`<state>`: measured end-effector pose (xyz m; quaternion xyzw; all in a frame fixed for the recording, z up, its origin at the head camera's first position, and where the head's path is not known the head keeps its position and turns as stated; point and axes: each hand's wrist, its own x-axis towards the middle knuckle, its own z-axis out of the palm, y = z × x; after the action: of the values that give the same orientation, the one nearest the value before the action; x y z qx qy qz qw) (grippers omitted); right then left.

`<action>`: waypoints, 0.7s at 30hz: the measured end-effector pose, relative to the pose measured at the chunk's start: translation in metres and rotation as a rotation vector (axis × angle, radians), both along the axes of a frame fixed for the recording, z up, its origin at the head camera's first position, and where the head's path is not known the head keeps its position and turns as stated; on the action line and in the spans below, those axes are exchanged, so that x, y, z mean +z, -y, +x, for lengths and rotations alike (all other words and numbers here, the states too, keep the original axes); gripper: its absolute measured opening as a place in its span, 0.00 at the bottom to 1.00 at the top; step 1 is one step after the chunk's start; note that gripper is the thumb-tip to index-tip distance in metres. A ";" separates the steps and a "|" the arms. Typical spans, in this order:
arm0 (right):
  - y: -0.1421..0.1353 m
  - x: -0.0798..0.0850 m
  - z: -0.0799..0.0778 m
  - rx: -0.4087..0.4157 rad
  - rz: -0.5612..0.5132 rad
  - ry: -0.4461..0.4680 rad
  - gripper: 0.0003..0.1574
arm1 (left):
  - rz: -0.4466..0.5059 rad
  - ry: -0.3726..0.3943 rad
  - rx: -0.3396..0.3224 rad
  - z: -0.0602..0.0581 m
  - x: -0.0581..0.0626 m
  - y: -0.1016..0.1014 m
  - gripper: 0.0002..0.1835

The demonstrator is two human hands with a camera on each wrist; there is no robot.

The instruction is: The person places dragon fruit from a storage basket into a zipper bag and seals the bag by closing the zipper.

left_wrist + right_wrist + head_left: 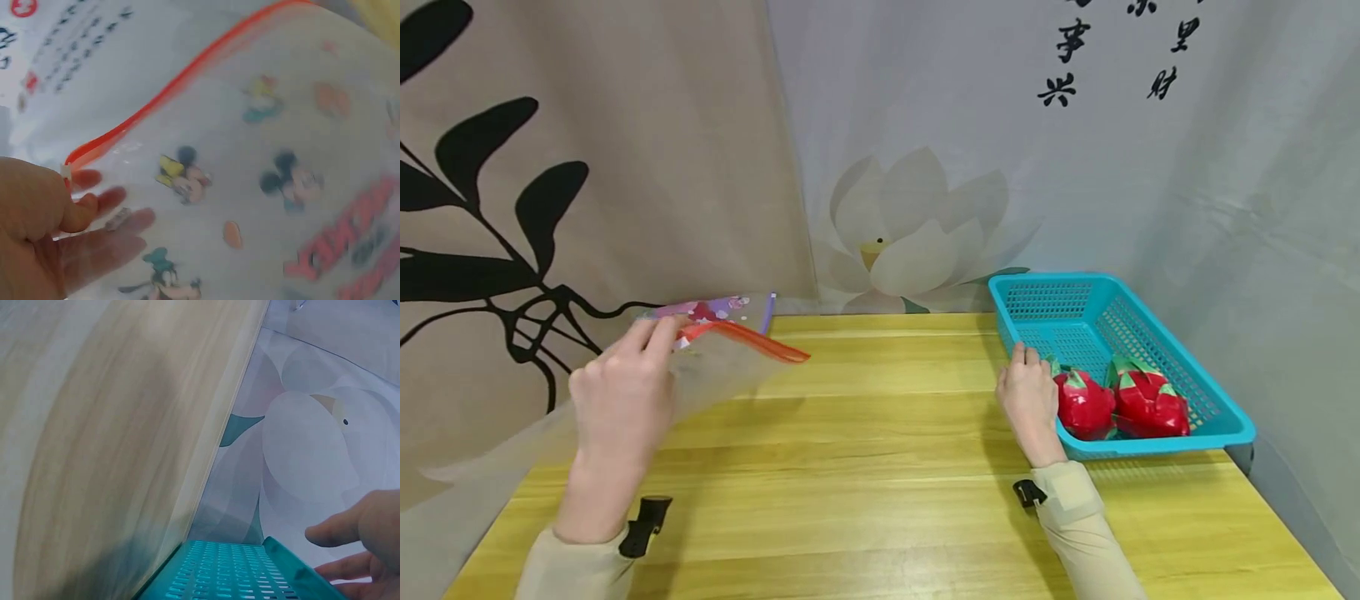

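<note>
My left hand [625, 392] pinches the top corner of a see-through zip bag [212, 144] with a red zip edge. In the left wrist view, colourful cartoon characters are printed on the bag, and fingers show through its plastic. My right hand [1030, 396] is at the near left rim of a blue plastic basket [1180, 350]. In the right wrist view its thumb and fingers are spread apart beside the basket rim. Two red dragon fruits [1084, 407] with green tips lie in the basket, close to that hand.
Behind the left hand, a purple printed pouch [730, 308] lies at the back edge of the wooden table [865, 467]. A printed curtain [925, 125] hangs along the back. The basket stands near the table's right edge.
</note>
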<state>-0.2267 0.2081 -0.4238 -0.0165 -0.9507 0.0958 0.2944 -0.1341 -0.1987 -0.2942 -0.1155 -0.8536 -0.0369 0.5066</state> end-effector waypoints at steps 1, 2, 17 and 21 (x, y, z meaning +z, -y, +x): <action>0.000 0.000 0.000 0.000 0.001 0.001 0.27 | 0.015 -0.032 -0.010 0.001 0.006 -0.003 0.15; 0.000 0.000 0.000 0.000 0.003 0.003 0.27 | 0.030 -0.063 -0.020 0.003 0.011 -0.006 0.14; 0.002 0.001 0.001 -0.014 0.011 0.044 0.28 | 0.253 -0.498 -0.361 -0.019 0.033 -0.066 0.18; 0.003 0.002 0.001 -0.018 0.017 0.037 0.28 | 0.248 -0.550 -0.509 -0.034 0.017 -0.083 0.16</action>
<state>-0.2255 0.2054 -0.4218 -0.0243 -0.9566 0.0849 0.2778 -0.1684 -0.1156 -0.2769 -0.2671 -0.6191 -0.2319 0.7012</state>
